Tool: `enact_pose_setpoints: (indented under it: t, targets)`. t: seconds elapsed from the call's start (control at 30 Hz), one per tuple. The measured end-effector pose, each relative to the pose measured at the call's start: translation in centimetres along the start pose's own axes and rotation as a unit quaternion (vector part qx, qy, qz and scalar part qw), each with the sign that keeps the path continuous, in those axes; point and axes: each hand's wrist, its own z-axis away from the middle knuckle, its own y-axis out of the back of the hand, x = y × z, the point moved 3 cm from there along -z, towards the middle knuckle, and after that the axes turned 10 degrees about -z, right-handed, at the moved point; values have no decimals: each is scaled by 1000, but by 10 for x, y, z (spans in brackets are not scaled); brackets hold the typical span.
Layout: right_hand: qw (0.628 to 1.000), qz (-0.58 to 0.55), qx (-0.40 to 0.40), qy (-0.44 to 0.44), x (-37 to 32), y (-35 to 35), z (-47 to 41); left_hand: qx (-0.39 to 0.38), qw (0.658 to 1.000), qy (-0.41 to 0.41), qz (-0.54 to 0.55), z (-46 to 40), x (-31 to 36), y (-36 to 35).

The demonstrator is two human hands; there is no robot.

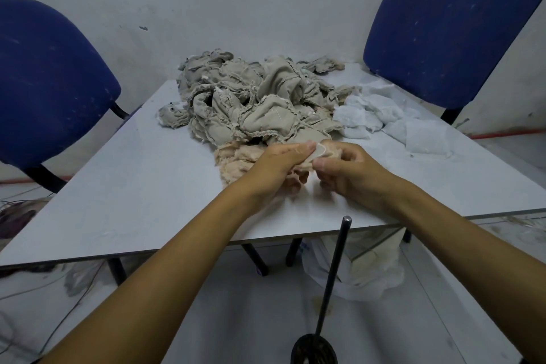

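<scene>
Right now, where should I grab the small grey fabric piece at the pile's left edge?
Pinch its frayed left edge, coming from the left: the small grey piece lies flat, bare table on that side, the pile against its right. Free the left hand from the peach fabric first.

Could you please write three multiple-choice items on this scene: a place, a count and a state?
1. Where does the white fluff lie? A) right of the grey fabric pile B) left of it C) on top of it
2. How many blue chairs are there? A) one B) two C) four
3. What are the left hand and right hand doing? A) lying flat B) pinching the peach fabric piece C) gripping a chair
1 A, it lies at the pile's right edge; 2 B, one at each side; 3 B, both hands grip it.
</scene>
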Motion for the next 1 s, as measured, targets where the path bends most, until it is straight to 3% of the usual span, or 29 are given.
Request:
enact_pose_setpoints:
  t: [0.07,0.17,0.3,0.4,0.47,0.53,0.63,0.73,0.87,0.93,1.0]
  targets:
    - [998,-32,47,12,3,-8,-5,25,999,-2,25,-2,3,1]
    - [987,13,155,27,5,-11,-11,17,998,-14,52,0,8,8]
    - [953,32,299,47,5,7,-11,26,998,-33,-54,4,4,16]
    - [963,26,264,50,6,7,-11,101,986,-52,-121,5,2,25]
    - [967,84,232,58,7,3,-10,141,959,-74,-235,6,1,36]
    - [965,132,216,65,6,0,-9,100,927,-82,-353,8,-1,40]
    - [969,165,168,76,4,-5,-8,33,898,-64,-434,10,-11,34]
    - [963,228,121,80,6,-10,-6,28,865,-85,-494,8,-13,31]
    - [966,215,123,72,9,-12,-5,18,830,-83,-550,9,-7,38]
    - [964,212,141,75,9,-11,-5,25,855,-90,-510,12,-7,36]
    - [963,215,151,68,9,-10,-5,28,911,-87,-403,15,-7,31]
